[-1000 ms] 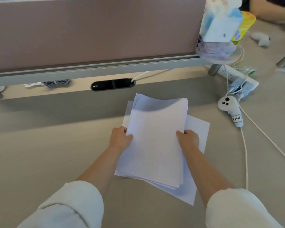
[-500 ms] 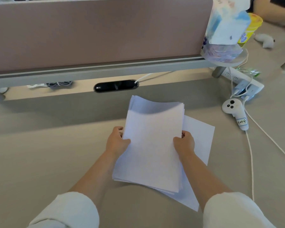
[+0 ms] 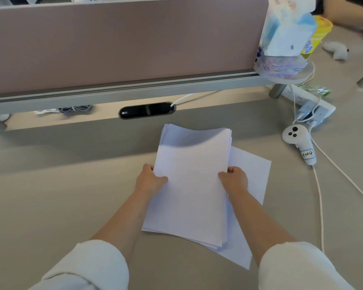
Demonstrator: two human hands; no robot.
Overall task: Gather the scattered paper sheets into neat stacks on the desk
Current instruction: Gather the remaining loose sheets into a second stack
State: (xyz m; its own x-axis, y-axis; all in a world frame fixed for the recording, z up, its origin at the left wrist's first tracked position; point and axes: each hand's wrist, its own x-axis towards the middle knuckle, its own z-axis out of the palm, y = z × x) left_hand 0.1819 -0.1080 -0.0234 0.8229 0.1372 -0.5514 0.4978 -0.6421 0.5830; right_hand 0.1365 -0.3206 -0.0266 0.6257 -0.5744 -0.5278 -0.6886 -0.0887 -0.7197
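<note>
A: Two hands, left hand (image 3: pixel 150 181) & right hand (image 3: pixel 235 181), fingers closed on the paper stack's (image 3: pixel 192 185) side edges, prob. to square it.
B: Where's it sit?
A: Mid-counter (image 3: pixel 50 206), over one skewed loose sheet (image 3: pixel 253 174).

Beige desk (image 3: pixel 50 206), matte surface. Resting directly on it: loose paper sheet (image 3: pixel 254 176), white controller (image 3: pixel 298 143) with cable (image 3: pixel 321 206), power strip (image 3: pixel 308 100).

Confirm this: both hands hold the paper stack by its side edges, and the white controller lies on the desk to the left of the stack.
Wrong side. The head view shows the white controller on the desk to the right of the paper stack. The left hand and right hand do hold its side edges.
</note>
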